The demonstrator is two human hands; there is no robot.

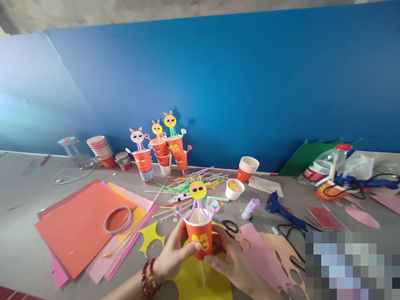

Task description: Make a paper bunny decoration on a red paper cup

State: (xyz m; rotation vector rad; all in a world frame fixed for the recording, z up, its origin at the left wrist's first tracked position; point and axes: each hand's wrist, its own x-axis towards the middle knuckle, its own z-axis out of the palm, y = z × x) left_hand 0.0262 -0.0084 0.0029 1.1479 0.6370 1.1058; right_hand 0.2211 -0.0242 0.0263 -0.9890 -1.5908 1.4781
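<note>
Both hands hold one red paper cup upright over the yellow paper. My left hand wraps its left side, thumb across the front. Around the right side and lower edge curl the fingers of my right hand. A yellow bunny face rises from the cup on purple pipe cleaners, with a pink disc bearing a blue heart at each side. Below the cup a pale stick points down. Black-handled scissors lie just beyond my right hand.
Finished bunny cups stand stacked by the blue wall. Coloured sheets with a tape roll lie left. Pipe cleaners are scattered behind the cup. A blue glue gun with a black cord lies right, near a plastic bottle.
</note>
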